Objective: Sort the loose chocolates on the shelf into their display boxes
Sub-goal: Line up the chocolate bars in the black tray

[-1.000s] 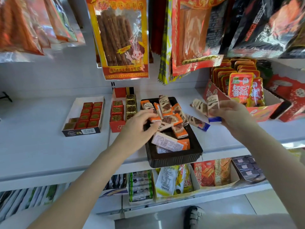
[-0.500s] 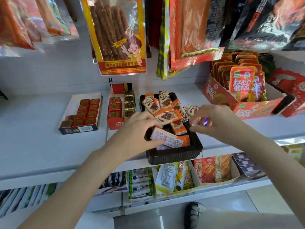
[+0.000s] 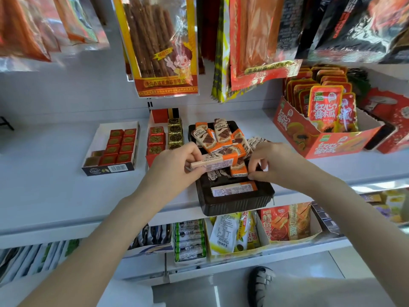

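The fingers (image 3: 200, 173) of the left hand (image 3: 174, 166) pinch a long chocolate bar (image 3: 212, 164), back label up, held level just above the dark brown tray (image 3: 238, 204). The right hand (image 3: 278, 163) reaches in from the other side, its fingers curled down and pressed together around an orange-wrapped bar (image 3: 239, 170) in the heap, though I cannot tell how firmly they grip it. Between the two hands the pile of orange and white chocolates (image 3: 218, 138) lies jumbled over the back half of the tray, some leaning on each other, a few spilling past its right rim onto the white shelf (image 3: 55, 196). One bar (image 3: 233, 189) lies flat and alone in the near end of the tray.

To the left of the tray stands a red box (image 3: 156, 140) with red and gold squares in rows; the left hand hides its front. Further left, apart from it, a flat white box (image 3: 110, 149) holds red squares and a couple of dark gold ones. To the right sits an orange display carton (image 3: 309, 138) of red sachets. Snack bags (image 3: 163, 47) hang from above, their lower edges dangling close over the back of the shelf. Below, a lower shelf (image 3: 243, 260) carries more packets
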The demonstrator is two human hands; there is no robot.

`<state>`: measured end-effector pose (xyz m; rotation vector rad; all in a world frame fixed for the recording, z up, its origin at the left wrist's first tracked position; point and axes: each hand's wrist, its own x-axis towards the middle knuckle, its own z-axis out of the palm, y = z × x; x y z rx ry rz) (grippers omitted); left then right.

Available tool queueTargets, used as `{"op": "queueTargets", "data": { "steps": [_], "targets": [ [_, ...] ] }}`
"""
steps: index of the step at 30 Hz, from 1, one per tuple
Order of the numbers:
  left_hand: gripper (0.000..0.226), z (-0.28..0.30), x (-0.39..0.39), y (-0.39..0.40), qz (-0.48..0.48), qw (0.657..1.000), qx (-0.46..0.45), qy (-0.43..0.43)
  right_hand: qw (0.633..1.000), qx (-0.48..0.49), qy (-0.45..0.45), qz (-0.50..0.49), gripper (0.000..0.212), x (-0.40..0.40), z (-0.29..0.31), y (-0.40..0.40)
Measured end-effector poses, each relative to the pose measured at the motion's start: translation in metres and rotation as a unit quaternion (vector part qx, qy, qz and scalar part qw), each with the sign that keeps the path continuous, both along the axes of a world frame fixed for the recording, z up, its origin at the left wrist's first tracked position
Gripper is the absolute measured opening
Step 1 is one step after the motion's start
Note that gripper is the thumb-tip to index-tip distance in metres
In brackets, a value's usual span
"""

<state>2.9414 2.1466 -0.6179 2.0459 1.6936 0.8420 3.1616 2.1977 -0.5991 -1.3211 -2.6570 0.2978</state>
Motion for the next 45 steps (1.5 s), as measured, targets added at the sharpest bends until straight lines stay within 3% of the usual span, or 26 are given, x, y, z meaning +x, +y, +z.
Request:
{"op": "queueTargets", "data": {
  "steps": [4,7,9,14,20,25,27,30,34,36,41,45],
  "targets": [
    [0.015,0.000,0.000,-0.002,-0.002,1.000,0.005,0.010,0.996,-0.079,-0.016,0.039,0.022,0.004,0.006,-0.009],
    [0.015,0.000,0.000,-0.001,-0.002,1.000,0.006,0.021,0.986,-0.140,-0.079,0.051,0.061,-0.004,0.001,-0.022],
    [0.014,0.000,0.000,-0.001,0.003,0.999,0.010,0.033,0.984,-0.124,-0.116,0.050,0.077,-0.008,-0.002,-0.025],
    [0.014,0.000,0.000,0.002,0.019,0.999,0.023,0.041,0.996,-0.043,-0.070,0.045,0.048,-0.016,-0.010,-0.031],
    [0.014,0.000,0.001,0.003,0.019,0.998,0.026,0.055,0.995,-0.060,-0.069,0.033,0.042,-0.012,-0.016,-0.025],
    [0.016,0.001,0.000,0.004,0.016,0.998,0.028,0.059,0.984,-0.166,0.038,0.045,0.018,0.007,0.005,-0.014],
    [0.016,0.001,0.000,0.003,0.017,0.998,0.023,0.053,0.975,-0.176,0.132,0.015,0.014,0.014,0.011,-0.011],
    [0.014,0.001,0.000,0.004,0.021,0.999,0.012,0.031,0.914,-0.214,0.342,-0.053,0.016,0.019,0.019,-0.011],
    [0.010,0.000,-0.002,0.006,0.034,0.998,-0.029,-0.046,0.880,-0.229,0.414,-0.046,0.012,0.014,0.024,-0.010],
    [0.011,0.000,-0.003,0.006,0.039,0.996,-0.043,-0.074,0.898,-0.211,0.384,-0.035,0.010,0.008,0.023,-0.010],
    [0.012,0.003,-0.011,0.002,0.051,0.986,-0.054,-0.151,0.985,-0.105,0.128,0.047,0.023,-0.012,0.017,-0.016],
    [0.016,0.005,-0.017,0.002,0.072,0.981,-0.043,-0.176,0.991,-0.063,0.050,0.105,0.022,-0.035,0.001,-0.027]
  ]
}}
